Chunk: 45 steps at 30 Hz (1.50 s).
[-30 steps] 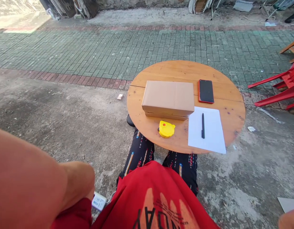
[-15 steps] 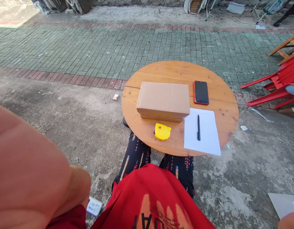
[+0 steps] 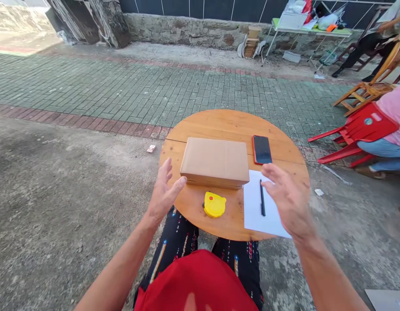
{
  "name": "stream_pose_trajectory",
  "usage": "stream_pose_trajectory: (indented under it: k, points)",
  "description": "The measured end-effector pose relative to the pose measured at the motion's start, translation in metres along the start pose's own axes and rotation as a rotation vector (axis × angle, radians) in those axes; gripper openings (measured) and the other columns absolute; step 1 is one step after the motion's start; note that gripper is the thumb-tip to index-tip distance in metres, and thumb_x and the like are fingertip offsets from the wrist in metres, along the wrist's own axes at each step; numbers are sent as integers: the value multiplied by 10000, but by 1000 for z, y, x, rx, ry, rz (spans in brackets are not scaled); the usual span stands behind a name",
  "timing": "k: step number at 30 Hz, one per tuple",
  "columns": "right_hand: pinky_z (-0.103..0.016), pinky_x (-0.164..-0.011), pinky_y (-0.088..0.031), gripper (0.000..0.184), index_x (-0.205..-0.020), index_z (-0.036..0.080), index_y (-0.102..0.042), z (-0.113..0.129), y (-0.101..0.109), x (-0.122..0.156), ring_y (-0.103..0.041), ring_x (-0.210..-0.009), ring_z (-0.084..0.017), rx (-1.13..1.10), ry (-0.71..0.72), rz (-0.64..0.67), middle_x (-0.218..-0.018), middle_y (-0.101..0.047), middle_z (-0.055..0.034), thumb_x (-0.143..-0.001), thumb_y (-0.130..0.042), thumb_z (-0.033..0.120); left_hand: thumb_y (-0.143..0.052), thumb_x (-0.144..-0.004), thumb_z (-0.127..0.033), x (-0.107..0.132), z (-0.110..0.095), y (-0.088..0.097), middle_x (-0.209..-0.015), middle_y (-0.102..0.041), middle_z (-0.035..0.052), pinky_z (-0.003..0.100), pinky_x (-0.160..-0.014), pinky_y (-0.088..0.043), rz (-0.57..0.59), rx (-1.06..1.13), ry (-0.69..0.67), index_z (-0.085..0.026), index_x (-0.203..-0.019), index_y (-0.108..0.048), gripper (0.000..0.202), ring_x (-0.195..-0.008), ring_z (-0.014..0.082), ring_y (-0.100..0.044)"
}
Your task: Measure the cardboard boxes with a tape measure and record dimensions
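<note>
Both hands up over the near part of the table (image 3: 195, 220) now; half a second ago only an arm at lower left and a bit of skin at lower right showed. Objects keep the same layout, view tilted up.

Box (image 3: 216, 160) sits between the two sets of fingers, slightly beyond them, long axis running left-right from one hand toward the other. Left hand (image 3: 162, 190) is nearer: thumb tip overlaps the box's near left corner in view, touching or not can't tell. Right hand (image 3: 287, 198) is off the box's right end, visible gap, over the paper (image 3: 253, 216). Fingers on both spread, thumbs apart, nothing held.

Pen (image 3: 262, 198) just left of and below the right fingertips, on the paper. Phone (image 3: 262, 150) just beyond them. Yellow case (image 3: 215, 205) between the hands, right of the left thumb, nearer the body.

Hidden: paper's right part under right hand, some left fingers overlapped, box contents. Forearms cut off at bottom.
</note>
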State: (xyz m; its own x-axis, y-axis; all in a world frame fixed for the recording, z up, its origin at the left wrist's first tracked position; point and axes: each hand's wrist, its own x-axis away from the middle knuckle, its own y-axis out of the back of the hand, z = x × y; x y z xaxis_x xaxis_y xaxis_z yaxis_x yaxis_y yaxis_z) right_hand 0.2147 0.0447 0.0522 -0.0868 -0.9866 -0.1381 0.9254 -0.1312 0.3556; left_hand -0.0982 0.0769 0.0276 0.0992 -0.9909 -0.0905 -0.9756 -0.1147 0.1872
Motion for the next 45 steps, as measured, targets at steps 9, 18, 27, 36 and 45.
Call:
stream_pose_trajectory:
  k: [9, 18, 27, 36, 45]
  points:
    - [-473, -1154, -329, 545, -1404, 227, -486, -11, -48, -28, -457, -1359, -256, -94, -134, 103, -1460, -517, -92, -935, -505, 503, -534, -914, -439, -21, 25, -25, -1320, -609, 92, 389, -1073, -419, 22, 53, 32, -164, -1319, -520, 489, -1244, 261, -548]
    - [-434, -858, -527, 467, -1290, 181, -567, -13, -36, 5, -650, -1006, -261, 208, -213, 177, -1184, -669, -121, -864, -561, 373, -589, -895, -430, 25, 46, -10, -1447, -479, 146, 476, -1128, -355, -69, -108, 74, -200, -1463, -355, 655, -1337, 280, -463]
    - [-387, -1065, -428, 576, -1337, 172, -514, -14, -115, 35, -534, -1226, -242, 273, 47, 308, -1311, -577, -109, -786, -680, 145, -539, -935, -365, 79, 71, -43, -1441, -476, 101, 513, -1129, -359, 162, -428, -229, -259, -1407, -448, 492, -1341, 276, -445]
    - [-320, -740, -513, 274, -1097, 203, -677, -51, 6, 36, -669, -816, -200, 845, 219, 142, -1031, -710, -71, -914, -517, 75, -540, -927, -351, 73, 60, -40, -1351, -527, 137, 546, -1070, -417, 13, -588, -387, -214, -1343, -509, 438, -1264, 310, -503]
    - [-326, -697, -462, 188, -912, 157, -641, -96, 56, 2, -612, -780, -180, 1194, 745, 429, -1256, -632, -128, -945, -480, 64, -524, -860, -123, 97, 27, -144, -1393, -545, 135, 480, -1033, -486, 507, -638, -678, -188, -1263, -574, 412, -1294, 280, -499]
